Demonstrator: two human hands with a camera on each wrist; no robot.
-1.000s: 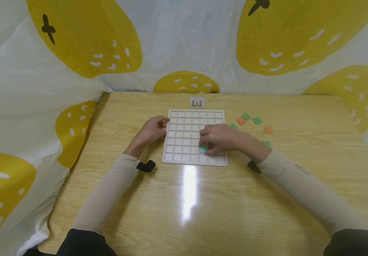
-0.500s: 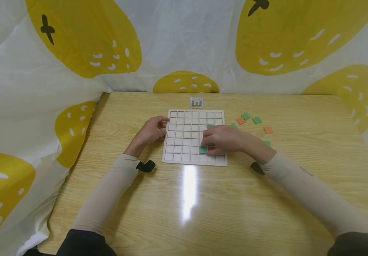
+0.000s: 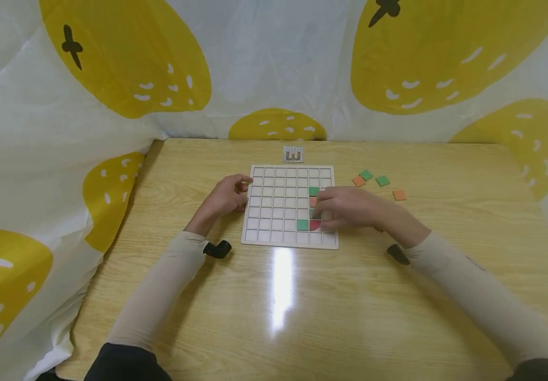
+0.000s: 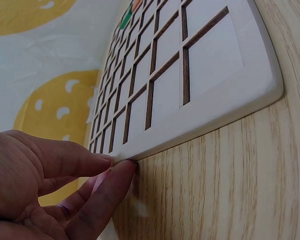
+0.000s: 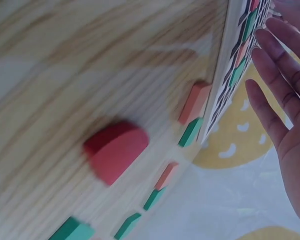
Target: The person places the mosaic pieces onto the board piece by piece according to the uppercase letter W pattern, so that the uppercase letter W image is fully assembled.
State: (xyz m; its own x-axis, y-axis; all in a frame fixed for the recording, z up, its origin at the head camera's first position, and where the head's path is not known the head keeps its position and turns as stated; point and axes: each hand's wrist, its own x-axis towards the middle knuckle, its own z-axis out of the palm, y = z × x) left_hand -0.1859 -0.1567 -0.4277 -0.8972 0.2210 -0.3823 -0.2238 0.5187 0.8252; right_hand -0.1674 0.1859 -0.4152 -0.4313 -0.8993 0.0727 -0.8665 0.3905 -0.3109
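Observation:
A white grid board [image 3: 274, 211] lies on the wooden table. My left hand [image 3: 228, 194] is at its left edge; in the left wrist view the thumb and index fingertips touch the board's rim [image 4: 209, 125]. Fingers relaxed, my right hand [image 3: 350, 207] hovers over the board's right side; nothing shows between its spread fingers [image 5: 272, 75] in the right wrist view. Just left of it, one column holds a green tile [image 3: 314, 190], an orange tile [image 3: 313, 201], another green piece partly covered by fingers, and a red rounded piece [image 3: 314, 225]. A green tile [image 3: 302, 225] sits left of the red one.
A small patterned card [image 3: 294, 154] lies behind the board. Loose green tiles [image 3: 383, 181] and orange tiles [image 3: 400, 195] are scattered to the right. The right wrist view also shows a red rounded piece [image 5: 117, 150] on the table. A printed cloth [image 3: 274, 69] hangs behind.
My right hand has drawn back to the right, uncovering the column of tiles and the red piece on the board. My left hand has stayed at the board's edge.

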